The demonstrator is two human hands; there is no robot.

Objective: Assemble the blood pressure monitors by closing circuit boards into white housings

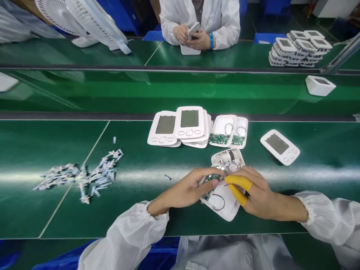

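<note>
My left hand (pixel 194 187) grips a white plastic device housing (pixel 229 212) by its left side, thumb over the green circuit board (pixel 208 195) inside. A thin dark wire loops across the housing's lower half. My right hand (pixel 257 193), with yellow finger cots (pixel 239 182) on two fingers, is pinched at the board's right edge. Thin reddish wire shows at those fingertips; the exact contact is partly hidden. Just beyond both hands lies an open back shell (pixel 216 159) with a cylindrical part and wiring inside, touching or nearly touching the held housing.
Behind sit stacked white screen units (pixel 189 131) and two open housings (pixel 222 125) with boards. Another screen unit (pixel 279 146) lies right. Small pale plastic pieces (pixel 98 172) are heaped left. Across the bench a co-worker (pixel 199 26) holds a device near stacked units (pixel 298 48) and fans (pixel 84 22).
</note>
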